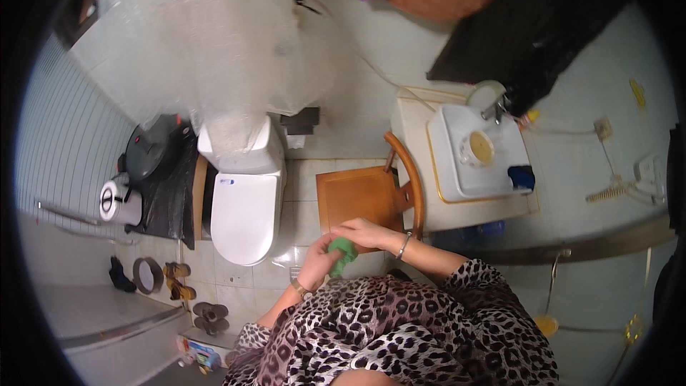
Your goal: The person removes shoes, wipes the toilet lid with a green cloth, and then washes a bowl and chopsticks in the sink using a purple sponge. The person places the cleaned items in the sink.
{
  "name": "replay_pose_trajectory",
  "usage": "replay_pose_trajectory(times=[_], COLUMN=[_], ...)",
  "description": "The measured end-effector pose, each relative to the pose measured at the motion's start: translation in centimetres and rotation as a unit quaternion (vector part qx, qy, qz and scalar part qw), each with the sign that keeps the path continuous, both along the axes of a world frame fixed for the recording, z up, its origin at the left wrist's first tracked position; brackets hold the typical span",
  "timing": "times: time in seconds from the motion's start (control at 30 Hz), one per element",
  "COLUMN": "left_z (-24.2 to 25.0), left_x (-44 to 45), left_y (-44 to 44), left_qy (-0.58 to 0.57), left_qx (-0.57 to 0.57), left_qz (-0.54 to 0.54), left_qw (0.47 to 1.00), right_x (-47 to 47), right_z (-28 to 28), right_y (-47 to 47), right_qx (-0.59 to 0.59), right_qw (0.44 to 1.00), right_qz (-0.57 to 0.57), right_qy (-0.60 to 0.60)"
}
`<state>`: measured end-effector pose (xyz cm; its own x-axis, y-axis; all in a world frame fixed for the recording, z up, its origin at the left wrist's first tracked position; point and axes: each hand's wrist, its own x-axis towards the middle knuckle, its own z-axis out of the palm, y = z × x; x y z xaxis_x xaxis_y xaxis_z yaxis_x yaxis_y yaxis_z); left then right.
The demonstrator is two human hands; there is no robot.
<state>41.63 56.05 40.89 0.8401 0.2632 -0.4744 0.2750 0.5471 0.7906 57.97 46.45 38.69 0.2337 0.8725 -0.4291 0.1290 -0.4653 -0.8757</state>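
My left hand (pixel 320 260), with a watch at its wrist, is closed around a crumpled green cloth (pixel 342 256) in front of my body. From the right comes my right hand (pixel 364 232), a bangle on its wrist; its fingertips meet the left hand's fingers just above the cloth. Whether the right fingers grip anything cannot be told. Both hands are over the near edge of a wooden chair (pixel 351 201) with an orange-brown seat and a curved back.
A closed white toilet (pixel 245 217) stands left of the chair. Farther left, a dark pot (pixel 153 151) and a white canister (pixel 119 202) rest on a black-covered surface. At the right, a white washbasin (pixel 450 174) holds a cup (pixel 477 149). Slippers (pixel 210 318) lie at lower left.
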Motion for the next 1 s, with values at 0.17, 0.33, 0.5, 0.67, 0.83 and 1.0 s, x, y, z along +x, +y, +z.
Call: replay_pose_trajectory(times=[0.17, 0.33, 0.5, 0.67, 0.83, 1.0], left_z=[2.3, 3.4, 2.7, -1.3, -7.6, -11.4], left_x=[4.0, 9.9, 15.2, 20.8, 24.6, 25.2], left_y=[-2.3, -6.2, -12.0, -16.4, -17.9, -18.4], left_qy=[-0.008, -0.042, -0.041, 0.0, 0.062, 0.11], left_qx=[0.013, 0.036, 0.059, 0.106, 0.191, 0.228], left_qz=[-0.067, -0.053, -0.038, -0.034, 0.003, -0.009], left_qw=[0.998, 0.997, 0.997, 0.994, 0.98, 0.967], right_x=[2.4, 7.5, 12.3, 17.5, 20.8, 23.7], right_z=[3.2, 4.3, 2.4, -0.5, -3.4, -4.7], right_y=[-7.9, -14.2, -19.2, -23.9, -26.1, -26.6], right_qx=[0.027, 0.159, 0.22, 0.198, 0.139, 0.133], right_qw=[0.995, 0.98, 0.955, 0.945, 0.926, 0.923], right_qz=[-0.091, -0.115, -0.196, -0.251, -0.299, -0.314], right_qy=[0.045, 0.033, 0.032, -0.067, -0.183, -0.176])
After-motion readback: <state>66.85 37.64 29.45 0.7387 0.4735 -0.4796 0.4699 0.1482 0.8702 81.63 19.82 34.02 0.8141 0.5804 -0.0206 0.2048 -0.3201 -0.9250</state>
